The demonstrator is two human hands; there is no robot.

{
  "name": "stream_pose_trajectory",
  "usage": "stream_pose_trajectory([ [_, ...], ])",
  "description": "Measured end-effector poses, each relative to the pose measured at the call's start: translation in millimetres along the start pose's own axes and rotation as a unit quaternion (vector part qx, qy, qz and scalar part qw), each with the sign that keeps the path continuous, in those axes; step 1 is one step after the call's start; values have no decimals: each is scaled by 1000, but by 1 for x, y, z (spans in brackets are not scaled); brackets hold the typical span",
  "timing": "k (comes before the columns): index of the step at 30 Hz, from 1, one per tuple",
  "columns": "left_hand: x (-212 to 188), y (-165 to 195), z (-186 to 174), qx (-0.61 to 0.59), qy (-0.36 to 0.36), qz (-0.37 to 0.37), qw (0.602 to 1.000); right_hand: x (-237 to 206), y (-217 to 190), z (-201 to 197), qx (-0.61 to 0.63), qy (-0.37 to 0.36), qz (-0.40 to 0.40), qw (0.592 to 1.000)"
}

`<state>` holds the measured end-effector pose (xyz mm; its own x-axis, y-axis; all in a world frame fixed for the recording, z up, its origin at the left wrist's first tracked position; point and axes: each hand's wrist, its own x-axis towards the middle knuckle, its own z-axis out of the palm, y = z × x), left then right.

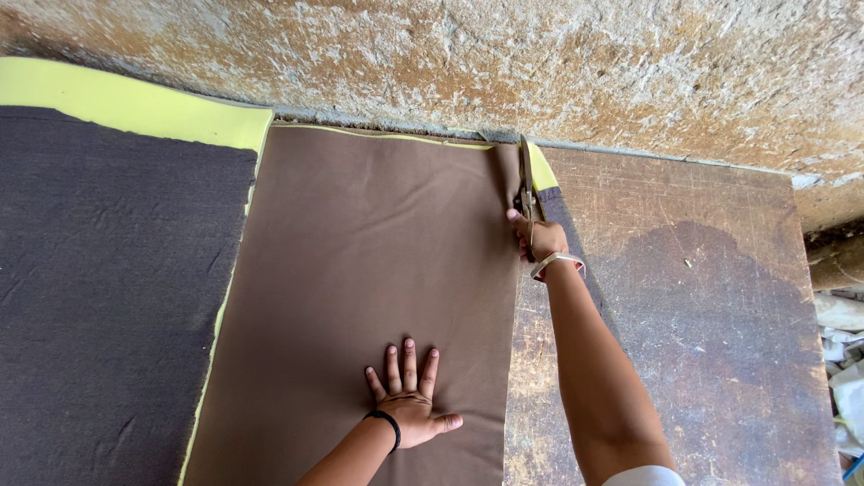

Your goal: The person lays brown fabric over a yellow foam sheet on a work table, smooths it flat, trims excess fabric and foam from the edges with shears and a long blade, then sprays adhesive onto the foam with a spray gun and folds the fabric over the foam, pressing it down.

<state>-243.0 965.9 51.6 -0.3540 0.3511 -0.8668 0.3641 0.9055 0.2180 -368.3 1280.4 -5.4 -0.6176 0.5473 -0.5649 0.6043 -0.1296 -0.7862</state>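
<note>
Left hand (409, 402) flat, fingers spread, on brown fabric (360, 288); right hand (538, 239) clamped on scissors (526, 184) (at fabric's far edge).

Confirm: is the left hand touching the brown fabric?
Touching. The head view shows the left hand pressed flat, fingers spread, on the brown fabric, with no gap visible under the palm.

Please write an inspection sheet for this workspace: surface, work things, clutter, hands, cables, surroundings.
Surface: worn wooden table, stained.
Work things: brown cloth lying flat; scissors at its far right edge.
Clutter: dark grey cloth over yellow foam at left.
Hands: left hand pressed flat on the brown cloth; right hand gripping the scissors.
Cables: nothing seen.
Surroundings: rough plaster wall behind; pale scraps at right.
</note>
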Motion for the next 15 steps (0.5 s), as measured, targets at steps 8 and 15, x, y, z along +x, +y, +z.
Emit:
stream_pose_trajectory([
  [8, 0, 1, 3, 7, 13, -8, 1000, -43, 65, -17, 122, 0, -29, 992],
  [15, 0, 6, 13, 17, 32, -19, 999, -84, 229, -101, 392, -9, 19, 920],
])
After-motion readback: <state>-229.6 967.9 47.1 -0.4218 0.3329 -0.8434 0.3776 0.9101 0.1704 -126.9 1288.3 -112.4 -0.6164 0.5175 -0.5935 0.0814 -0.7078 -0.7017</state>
